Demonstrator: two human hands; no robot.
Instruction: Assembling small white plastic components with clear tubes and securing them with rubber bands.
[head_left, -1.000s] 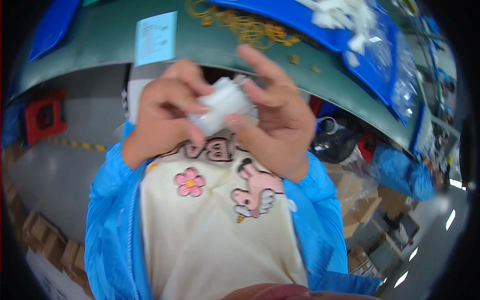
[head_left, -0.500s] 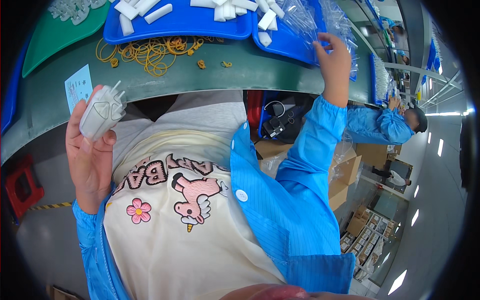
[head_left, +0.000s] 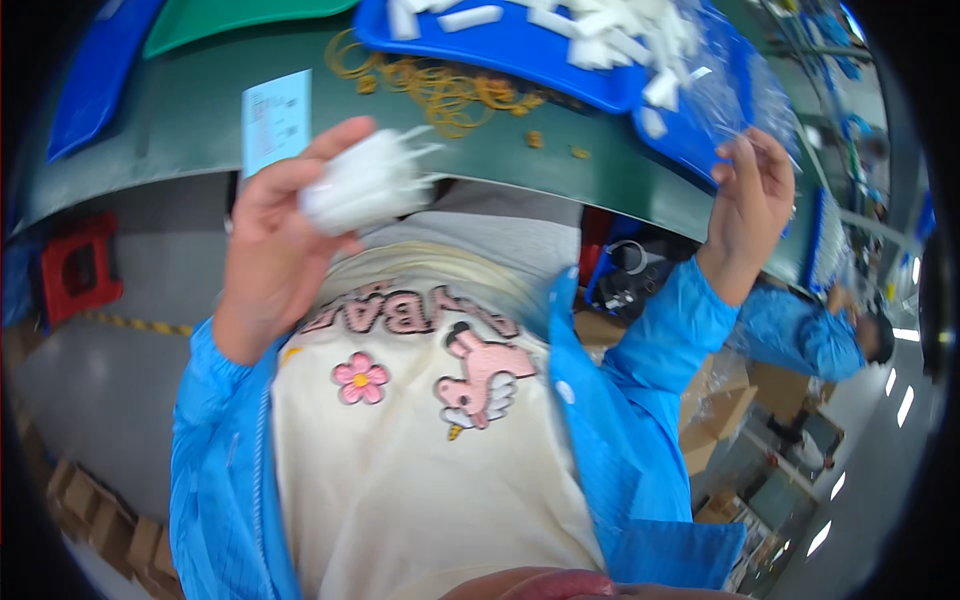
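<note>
In my left hand [head_left: 275,235] is a white bundle of plastic pieces [head_left: 365,185], blurred, with thin prongs jutting to the right. My fingers and thumb close around it, over the table's near edge. My right hand [head_left: 752,205] is raised by the right blue tray [head_left: 680,140], thumb and fingers pinched together. Whether a thin clear piece is between the fingertips I cannot make out. Just beyond them lies a heap of clear thin plastic pieces [head_left: 725,75]. White foam blocks [head_left: 600,40] fill part of the middle blue tray [head_left: 500,55].
Yellow rubber bands [head_left: 440,95] lie on the green table [head_left: 200,125] beside a pale blue printed slip [head_left: 277,120]. A green tray [head_left: 230,25] stands at the far left. A red stool [head_left: 85,265] is on the floor. A co-worker in blue [head_left: 790,325] sits at the right.
The view has shifted, so the table and trays appear farther right. My left hand has turned the white bundle so its prongs point right. My right hand has drawn back a little from the clear pieces.
</note>
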